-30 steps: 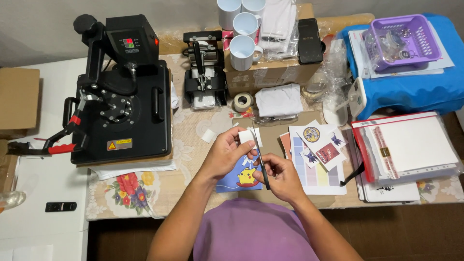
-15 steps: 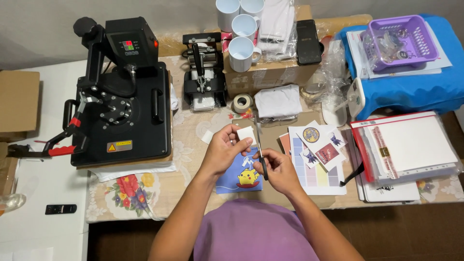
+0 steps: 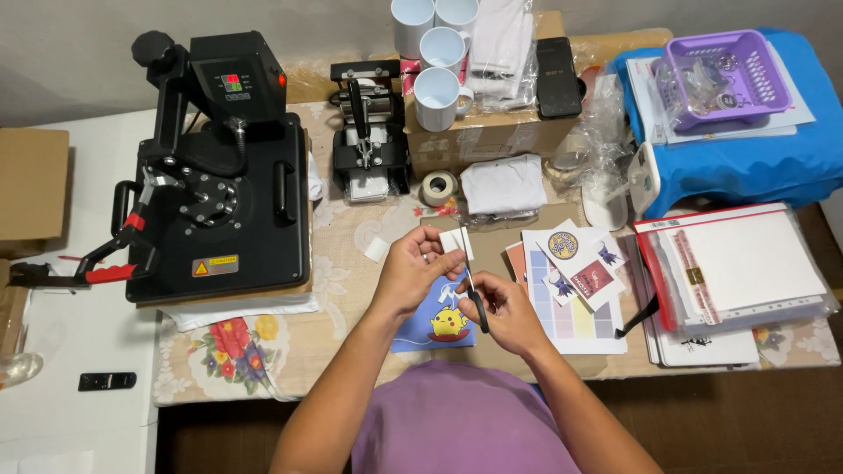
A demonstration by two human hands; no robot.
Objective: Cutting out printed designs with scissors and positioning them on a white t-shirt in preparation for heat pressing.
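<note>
A: Tabletop point(image 3: 351, 290)?
B: Floral cloth; black heat press point(image 3: 219, 175) left, white mugs point(image 3: 435, 53) rear.
A: Grips?
B: Left hand point(image 3: 417, 268) pinches white paper slip point(image 3: 454, 243); right hand point(image 3: 505, 307) grips scissors point(image 3: 472, 290) at slip, above blue card point(image 3: 439, 320).

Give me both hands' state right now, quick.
Left hand: closed, pinching a small white paper piece.
Right hand: closed on black-handled scissors, blades at the paper.

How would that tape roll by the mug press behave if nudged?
The tape roll lies flat on its side, so it would probably slide on the patterned tablecloth, not roll. It looks small and hollow, likely light. Stood on edge, it would probably roll.
</note>
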